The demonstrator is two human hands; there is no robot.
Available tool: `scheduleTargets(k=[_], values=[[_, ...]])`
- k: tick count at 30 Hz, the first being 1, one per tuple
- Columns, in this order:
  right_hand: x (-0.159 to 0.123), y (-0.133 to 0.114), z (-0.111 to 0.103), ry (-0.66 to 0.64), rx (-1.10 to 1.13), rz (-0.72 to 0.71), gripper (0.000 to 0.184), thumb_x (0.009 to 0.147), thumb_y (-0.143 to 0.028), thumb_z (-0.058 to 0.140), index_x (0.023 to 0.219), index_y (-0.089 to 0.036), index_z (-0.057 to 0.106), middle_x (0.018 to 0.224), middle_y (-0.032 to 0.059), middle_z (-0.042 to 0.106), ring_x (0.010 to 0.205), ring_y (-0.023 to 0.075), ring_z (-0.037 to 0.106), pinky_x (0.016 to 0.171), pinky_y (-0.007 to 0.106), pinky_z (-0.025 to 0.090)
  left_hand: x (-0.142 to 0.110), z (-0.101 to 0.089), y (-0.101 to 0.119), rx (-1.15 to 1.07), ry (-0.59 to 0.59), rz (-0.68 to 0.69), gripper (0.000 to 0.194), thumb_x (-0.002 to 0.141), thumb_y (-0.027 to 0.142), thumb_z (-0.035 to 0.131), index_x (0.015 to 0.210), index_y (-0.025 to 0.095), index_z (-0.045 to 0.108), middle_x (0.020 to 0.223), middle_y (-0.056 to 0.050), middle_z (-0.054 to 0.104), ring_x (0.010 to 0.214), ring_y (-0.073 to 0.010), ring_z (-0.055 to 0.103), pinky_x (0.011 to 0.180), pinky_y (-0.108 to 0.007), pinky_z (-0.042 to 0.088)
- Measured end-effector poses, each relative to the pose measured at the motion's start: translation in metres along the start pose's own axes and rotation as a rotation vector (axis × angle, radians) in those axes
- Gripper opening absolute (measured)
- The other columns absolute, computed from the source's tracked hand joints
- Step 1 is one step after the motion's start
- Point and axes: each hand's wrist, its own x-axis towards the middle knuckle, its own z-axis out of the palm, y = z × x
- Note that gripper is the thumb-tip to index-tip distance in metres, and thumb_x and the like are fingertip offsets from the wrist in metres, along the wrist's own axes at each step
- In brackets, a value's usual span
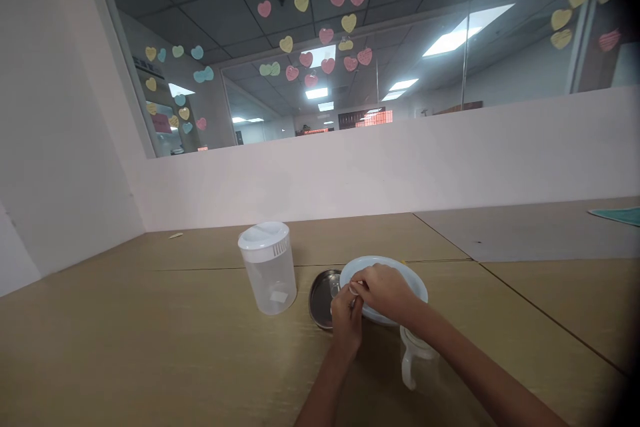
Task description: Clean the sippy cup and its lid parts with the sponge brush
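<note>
My left hand (347,317) and my right hand (387,290) meet with fingers pinched together. Something small and pale shows between the fingertips, too hidden to name. Both are closed. Beneath my right hand lies a round pale-blue plate or shallow basin (416,285), partly covered by the hand. A dark, shiny metal tray (319,303) sits beside it, its right side hidden behind my left hand. Under my right forearm stands a clear container with a white handle (409,363), its top partly covered by the arm.
A translucent plastic pitcher with a white lid (273,273) stands left of the metal tray. Behind the brown table (150,340) rises a white wall (325,180) below a window with heart-shaped notes. A green cloth or mat (620,215) lies at the far right.
</note>
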Motion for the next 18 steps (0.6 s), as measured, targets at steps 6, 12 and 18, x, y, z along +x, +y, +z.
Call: scheduleTargets(k=[6, 12, 18], values=[[-0.001, 0.002, -0.006, 0.005, 0.073, 0.005, 0.027, 0.085, -0.032, 0.046, 0.075, -0.022, 0.069, 0.069, 0.0029, 0.066, 0.064, 0.0137, 0.057, 0.053, 0.023, 0.025, 0.0, 0.001, -0.001, 0.04, -0.016, 0.014, 0.033, 0.089, 0.032, 0.04, 0.07, 0.016, 0.061, 0.073, -0.003, 0.063, 0.066, -0.0137, 0.053, 0.061, -0.024, 0.038], [-0.004, -0.001, -0.019, 0.063, 0.172, 0.009, 0.027, 0.085, -0.031, 0.046, 0.073, -0.024, 0.069, 0.07, 0.0009, 0.068, 0.064, 0.0119, 0.057, 0.055, 0.022, 0.028, 0.001, 0.0, 0.005, 0.019, -0.026, 0.002, 0.032, 0.089, 0.034, 0.041, 0.076, 0.017, 0.065, 0.079, -0.004, 0.066, 0.071, -0.0145, 0.057, 0.065, -0.024, 0.041], [-0.001, 0.005, -0.008, 0.029, 0.125, 0.012, 0.023, 0.081, -0.026, 0.05, 0.068, -0.023, 0.069, 0.068, 0.0015, 0.068, 0.065, 0.0134, 0.058, 0.055, 0.024, 0.028, 0.002, -0.002, 0.004, -0.018, -0.009, -0.037, 0.034, 0.091, 0.038, 0.04, 0.083, 0.016, 0.065, 0.081, -0.004, 0.064, 0.074, -0.0147, 0.056, 0.068, -0.025, 0.041]])
